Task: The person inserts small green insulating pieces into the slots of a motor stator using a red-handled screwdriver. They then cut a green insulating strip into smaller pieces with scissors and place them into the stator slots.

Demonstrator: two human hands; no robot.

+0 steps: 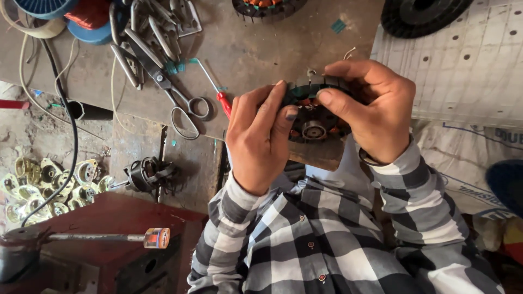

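Both hands hold a round black motor stator (pixel 315 111) with copper windings and a metal hub in its middle, just above a worn wooden workbench (pixel 256 49). My left hand (pixel 260 136) grips its left edge, fingers pressed on the rim. My right hand (pixel 370 109) wraps its right side, with the thumb laid across the top of the rim. A thin wire sticks up from the stator behind my right fingers. My checked grey and white shirt sleeves fill the lower middle of the view.
Scissors (pixel 171 92) and a red-handled screwdriver (pixel 215 90) lie on the bench left of my hands. Metal tools, wire spools (pixel 90 19), another stator (pixel 267 8), a black ring (pixel 422 16), a white perforated sheet (pixel 468 65), brass parts (pixel 43 188), a small rotor (pixel 144 174).
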